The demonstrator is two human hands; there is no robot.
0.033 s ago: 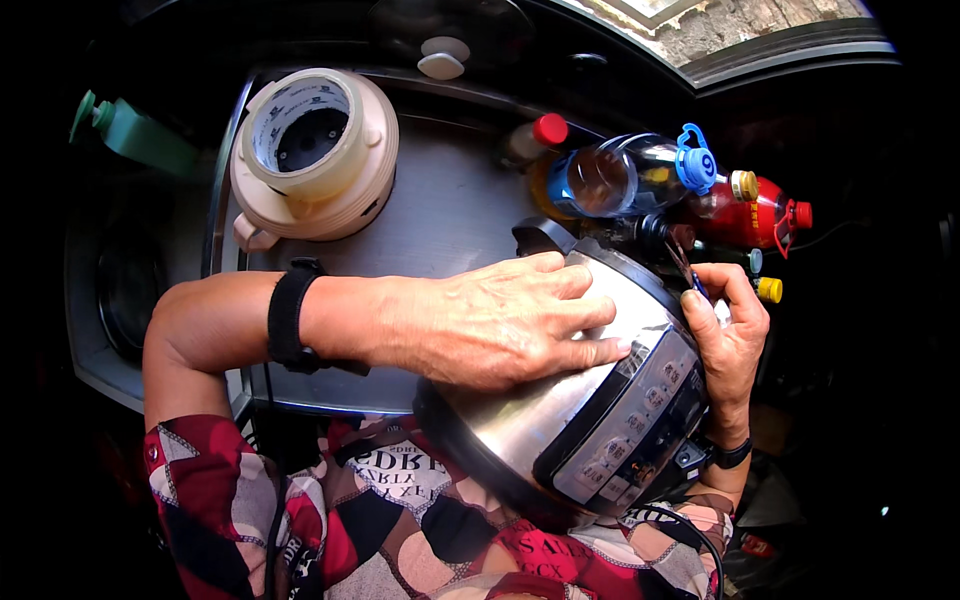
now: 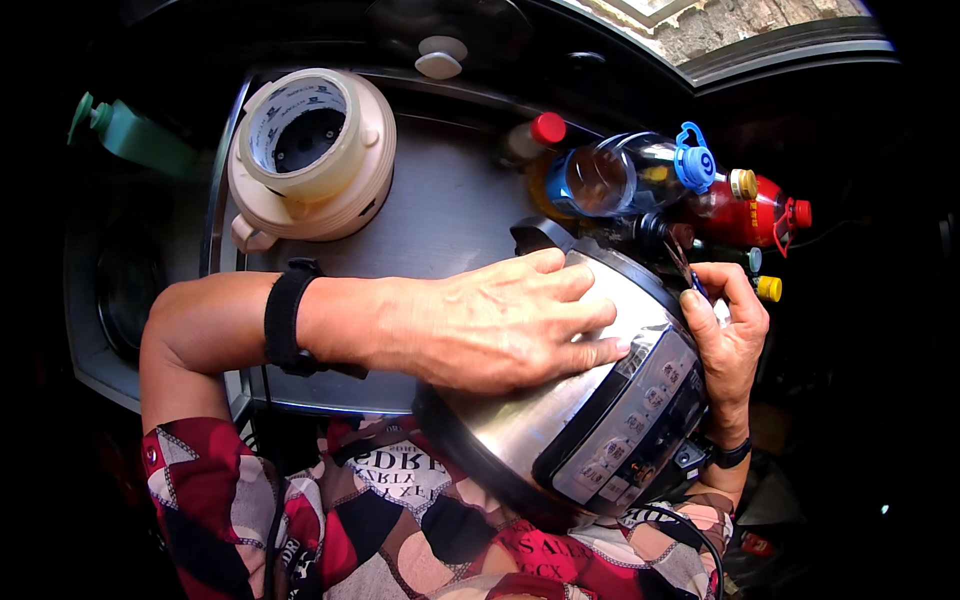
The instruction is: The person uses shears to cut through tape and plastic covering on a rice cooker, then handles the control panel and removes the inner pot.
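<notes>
A silver and black electric cooker (image 2: 510, 425) with a button panel (image 2: 620, 440) leans tilted between my body and the steel counter. My left hand (image 2: 510, 320) lies palm down across its shiny side, fingers spread and slightly bent, gripping nothing. At the cooker's far right edge, my right hand (image 2: 732, 320) is closed in a pinch. Between thumb and fingers it holds a slim tool (image 2: 686, 266) with thin metal blades and a dark blue part, perhaps scissors; its exact kind is unclear. Something small and white (image 2: 722, 312) shows within the same hand.
A tape roll (image 2: 335, 175) sits on a beige ribbed container (image 2: 375, 190) with a handle, on the steel counter (image 2: 440, 190). Bottles crowd the far right, including a blue-capped bottle (image 2: 620, 180) and a red one (image 2: 745, 210). A green pump bottle (image 2: 150, 140) stands far left.
</notes>
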